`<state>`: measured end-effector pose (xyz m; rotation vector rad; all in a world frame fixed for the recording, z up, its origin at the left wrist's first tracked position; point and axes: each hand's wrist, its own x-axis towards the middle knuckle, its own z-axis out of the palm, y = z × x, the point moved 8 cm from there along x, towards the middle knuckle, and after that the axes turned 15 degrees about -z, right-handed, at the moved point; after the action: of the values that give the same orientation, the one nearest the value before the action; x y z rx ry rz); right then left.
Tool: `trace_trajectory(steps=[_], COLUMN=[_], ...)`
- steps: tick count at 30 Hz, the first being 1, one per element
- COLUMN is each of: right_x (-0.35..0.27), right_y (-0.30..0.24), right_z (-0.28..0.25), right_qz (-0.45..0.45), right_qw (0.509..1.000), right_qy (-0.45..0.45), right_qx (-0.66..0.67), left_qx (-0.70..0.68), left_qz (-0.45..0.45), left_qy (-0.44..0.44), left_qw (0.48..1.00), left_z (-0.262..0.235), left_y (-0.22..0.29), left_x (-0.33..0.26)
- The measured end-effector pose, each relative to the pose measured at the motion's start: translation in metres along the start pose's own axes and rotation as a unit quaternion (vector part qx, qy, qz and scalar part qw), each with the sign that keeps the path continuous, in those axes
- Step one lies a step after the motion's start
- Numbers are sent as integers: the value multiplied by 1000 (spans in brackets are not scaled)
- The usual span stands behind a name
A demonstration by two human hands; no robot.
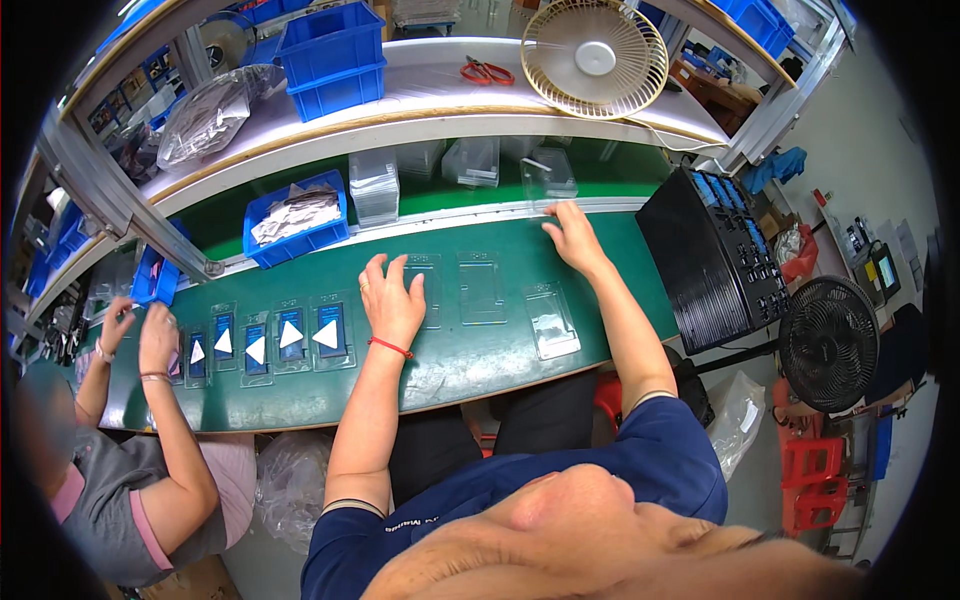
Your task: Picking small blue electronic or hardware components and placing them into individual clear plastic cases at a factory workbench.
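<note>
My left hand (391, 305), a red string at its wrist, rests with fingers spread over the left edge of a clear plastic tray (431, 290) on the green table. My right hand (575, 240) reaches to the back, thumb and fingers apart, its fingertips by the near edge of a stack of clear trays (548, 178); whether they touch is unclear. Between my hands lies another clear tray (481, 290). Nearer me on the right is a clear tray (552, 322) with a shiny, pale inside. To the left stand several trays with dark blue flat panels (328, 330) bearing white triangles.
A co-worker's hands (157, 340) work at the table's left end. A blue bin (297, 218) holds pale packets. Clear boxes (374, 187) stand under the shelf, which carries blue crates (333, 60), red-handled scissors (487, 71) and a fan (595, 58). A black rack (712, 260) borders the right.
</note>
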<state>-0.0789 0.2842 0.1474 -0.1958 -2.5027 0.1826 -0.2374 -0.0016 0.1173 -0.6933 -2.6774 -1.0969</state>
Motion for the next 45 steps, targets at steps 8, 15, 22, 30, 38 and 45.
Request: trace_trajectory(steps=[8, 15, 22, 30, 38, 45], right_x=[-114, -154, -123, -91, -67, -143], right_y=[-40, -77, -88, -89, 80, 250], right_z=[-70, -72, -33, -28, -275, -320], right_qz=[-5, 34, -57, -133, 98, 536], right_qw=[998, 996, 989, 984, 946, 779], right_qy=[-46, -67, -134, -101, 83, -100], right_qx=[39, 50, 26, 66, -296, -310], left_qx=[0, 84, 18, -4, -72, -79], left_qz=[163, 186, 207, 196, 196, 179], left_qy=[-254, -238, -135, -101, -94, -83], left_qw=[953, 950, 969, 975, 973, 977], left_z=[21, 29, 14, 0, -3, -2], left_y=[42, 47, 54, 57, 55, 53], left_x=[-37, -68, -83, -93, -94, -90])
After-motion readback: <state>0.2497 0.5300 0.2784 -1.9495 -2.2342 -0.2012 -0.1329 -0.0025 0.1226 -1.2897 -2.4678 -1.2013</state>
